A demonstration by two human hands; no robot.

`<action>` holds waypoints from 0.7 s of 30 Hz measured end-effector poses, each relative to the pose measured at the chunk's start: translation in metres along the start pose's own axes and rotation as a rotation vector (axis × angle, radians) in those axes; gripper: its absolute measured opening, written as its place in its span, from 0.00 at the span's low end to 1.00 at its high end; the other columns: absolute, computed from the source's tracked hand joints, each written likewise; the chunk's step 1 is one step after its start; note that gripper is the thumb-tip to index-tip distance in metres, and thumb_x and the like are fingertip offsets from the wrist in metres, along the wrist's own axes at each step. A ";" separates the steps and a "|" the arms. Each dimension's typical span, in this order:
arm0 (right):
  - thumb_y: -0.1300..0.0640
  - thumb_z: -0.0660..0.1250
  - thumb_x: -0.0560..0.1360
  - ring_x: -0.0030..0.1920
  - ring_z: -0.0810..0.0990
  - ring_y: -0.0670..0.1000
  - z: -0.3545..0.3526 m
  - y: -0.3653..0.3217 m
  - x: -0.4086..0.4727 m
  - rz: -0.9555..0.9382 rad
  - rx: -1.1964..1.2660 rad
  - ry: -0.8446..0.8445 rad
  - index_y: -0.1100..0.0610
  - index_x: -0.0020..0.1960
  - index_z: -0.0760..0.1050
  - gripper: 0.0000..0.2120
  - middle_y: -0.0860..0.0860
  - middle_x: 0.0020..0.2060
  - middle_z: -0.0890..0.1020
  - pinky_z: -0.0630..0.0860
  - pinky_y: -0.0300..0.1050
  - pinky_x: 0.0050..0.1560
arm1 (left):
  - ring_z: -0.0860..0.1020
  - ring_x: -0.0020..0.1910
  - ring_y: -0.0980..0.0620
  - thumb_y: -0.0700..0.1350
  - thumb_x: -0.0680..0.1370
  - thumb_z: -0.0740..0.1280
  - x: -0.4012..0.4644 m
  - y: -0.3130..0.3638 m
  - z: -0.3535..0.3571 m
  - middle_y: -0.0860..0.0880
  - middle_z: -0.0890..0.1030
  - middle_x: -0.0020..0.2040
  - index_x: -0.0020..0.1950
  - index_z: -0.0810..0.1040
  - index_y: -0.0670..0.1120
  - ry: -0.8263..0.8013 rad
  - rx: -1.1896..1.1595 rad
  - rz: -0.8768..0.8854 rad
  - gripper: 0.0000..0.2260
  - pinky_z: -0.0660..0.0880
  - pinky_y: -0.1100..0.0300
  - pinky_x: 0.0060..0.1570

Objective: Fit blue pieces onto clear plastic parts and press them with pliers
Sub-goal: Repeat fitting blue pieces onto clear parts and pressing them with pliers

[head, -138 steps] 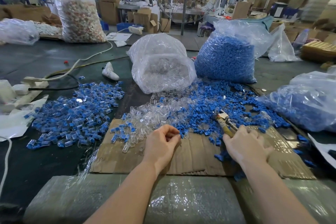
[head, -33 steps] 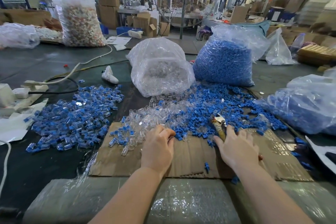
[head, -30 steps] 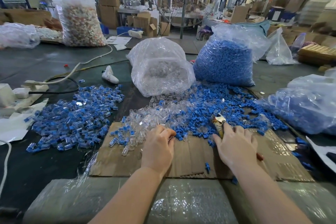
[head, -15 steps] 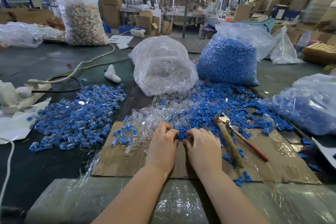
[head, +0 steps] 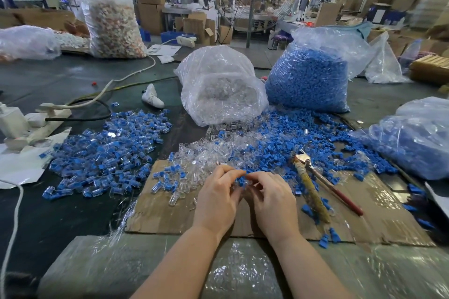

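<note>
Right now a small blue plastic piece [head: 241,180] sits pinched between the fingertips of both hands, raised just above the brown cardboard sheet [head: 160,209] on the bench; the left hand [head: 217,198] curls its thumb and fingers round it from one side and the right hand [head: 272,198] grips from the other, and whether a small clear plastic part is already mated beneath it is hidden by the fingers. To do this well, I judge the blue piece should be squared to the clear part's mouth and seated straight before any squeeze, since a tilted piece would likely jam or crack under the tool. Just right of the right hand lie the worn pliers with one red handle [head: 313,184], untouched, on the cardboard. Compared with the frame four and a half seconds earlier, the right hand has let go of the pliers and come in to meet the left.
</note>
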State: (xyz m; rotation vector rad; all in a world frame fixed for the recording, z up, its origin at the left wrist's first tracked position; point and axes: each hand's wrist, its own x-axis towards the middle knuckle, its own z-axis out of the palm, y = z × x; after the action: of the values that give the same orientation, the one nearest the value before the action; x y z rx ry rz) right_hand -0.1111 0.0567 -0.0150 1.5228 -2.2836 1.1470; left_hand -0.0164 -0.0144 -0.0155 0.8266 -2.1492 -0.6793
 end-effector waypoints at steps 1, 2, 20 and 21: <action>0.64 0.71 0.70 0.44 0.78 0.52 -0.001 0.000 0.000 -0.014 0.030 -0.005 0.55 0.48 0.80 0.08 0.48 0.41 0.82 0.74 0.47 0.45 | 0.76 0.50 0.53 0.39 0.74 0.69 0.000 0.000 0.000 0.54 0.77 0.52 0.59 0.79 0.47 -0.006 -0.013 0.000 0.14 0.73 0.57 0.55; 0.64 0.71 0.70 0.44 0.78 0.52 -0.001 0.000 -0.001 -0.020 0.054 -0.008 0.55 0.48 0.80 0.08 0.48 0.41 0.82 0.74 0.47 0.45 | 0.77 0.49 0.53 0.38 0.73 0.70 0.000 0.000 -0.001 0.53 0.79 0.51 0.58 0.80 0.47 -0.004 -0.030 -0.009 0.13 0.73 0.57 0.55; 0.59 0.66 0.74 0.47 0.76 0.51 0.000 0.003 0.001 0.047 -0.015 -0.065 0.55 0.47 0.78 0.03 0.48 0.42 0.81 0.70 0.44 0.49 | 0.77 0.42 0.58 0.41 0.75 0.68 -0.003 0.001 -0.003 0.55 0.79 0.42 0.52 0.79 0.48 0.024 -0.114 -0.166 0.07 0.77 0.63 0.47; 0.57 0.67 0.74 0.47 0.76 0.51 0.001 0.002 0.001 0.013 -0.047 -0.084 0.54 0.47 0.78 0.03 0.48 0.42 0.80 0.71 0.46 0.50 | 0.78 0.41 0.58 0.40 0.74 0.69 -0.003 0.001 -0.004 0.55 0.79 0.41 0.51 0.78 0.49 0.027 -0.113 -0.164 0.07 0.76 0.64 0.45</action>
State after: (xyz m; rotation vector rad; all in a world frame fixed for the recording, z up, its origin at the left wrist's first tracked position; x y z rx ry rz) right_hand -0.1130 0.0558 -0.0158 1.5696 -2.3597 1.0442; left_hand -0.0122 -0.0127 -0.0141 0.9524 -2.0139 -0.8597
